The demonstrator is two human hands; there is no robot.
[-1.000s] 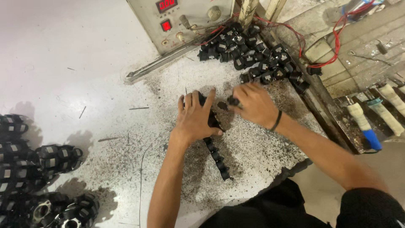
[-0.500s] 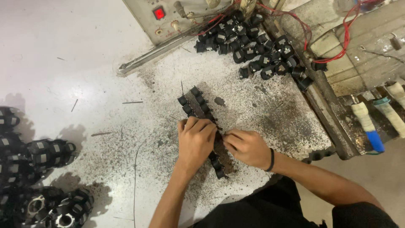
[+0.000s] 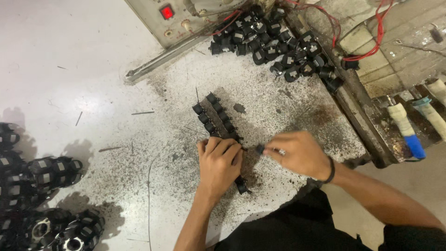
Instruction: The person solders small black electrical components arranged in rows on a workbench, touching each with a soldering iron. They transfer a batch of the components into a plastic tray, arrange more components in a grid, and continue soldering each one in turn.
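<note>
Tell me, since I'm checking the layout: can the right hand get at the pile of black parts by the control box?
Probably yes. The right hand pinches one small black part, and only bare, gritty floor lies between it and the pile.

Head view: even, fairly bright overhead light on the pale worktop (image 3: 83, 60), no hard glare. Soft shadows fall left of the dark round parts (image 3: 51, 172) at lower left. Right hand (image 3: 302, 153) slightly motion-blurred; left hand (image 3: 218, 162) sharper. Wide-angle distortion bends edges, esp. top right. Corners a bit soft, detail grainy.
</note>
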